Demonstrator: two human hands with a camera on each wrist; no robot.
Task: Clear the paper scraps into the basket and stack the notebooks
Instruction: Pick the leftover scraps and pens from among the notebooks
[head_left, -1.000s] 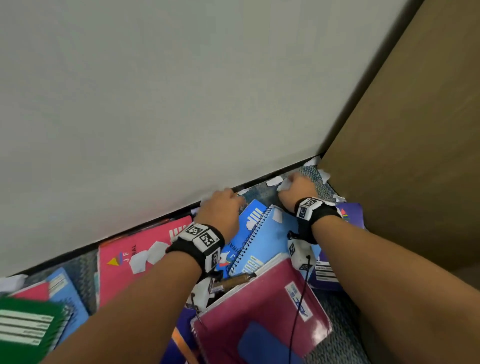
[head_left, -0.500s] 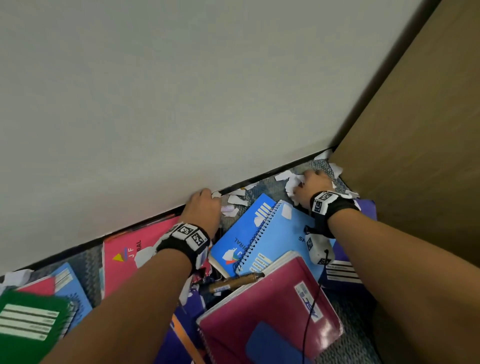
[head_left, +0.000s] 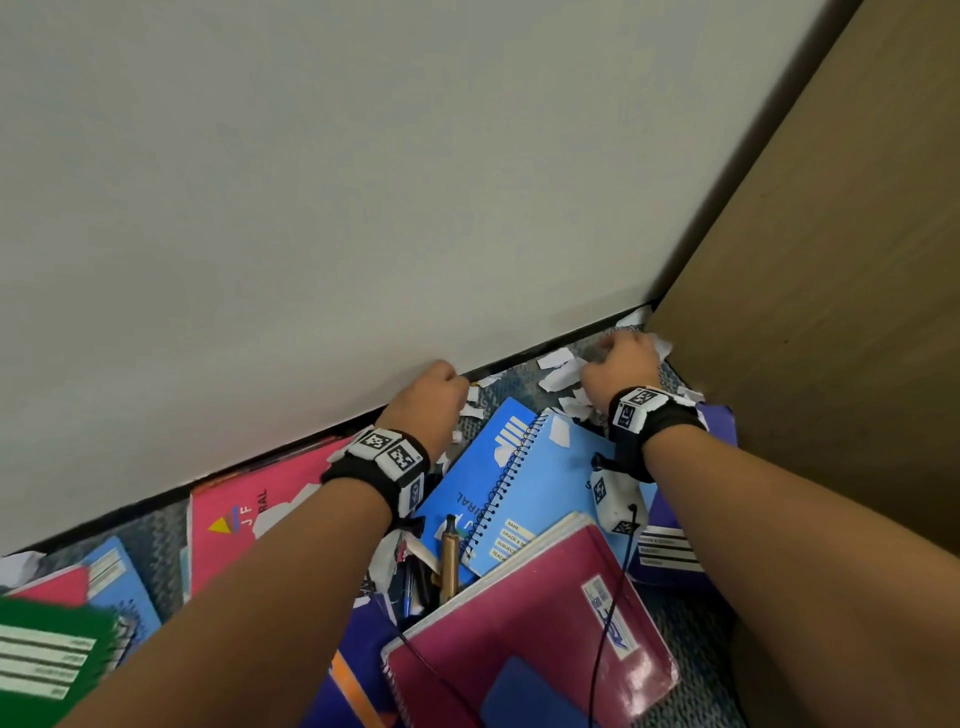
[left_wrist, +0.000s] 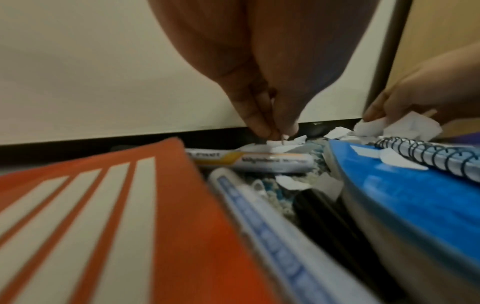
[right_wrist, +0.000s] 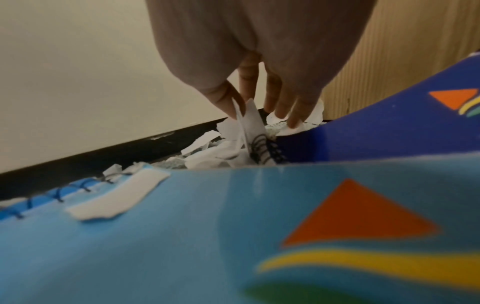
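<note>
Paper scraps lie on carpet along the wall base, above the light blue spiral notebook. Left hand fingertips pinch a scrap; right hand pinches a white strip near the corner.
</note>
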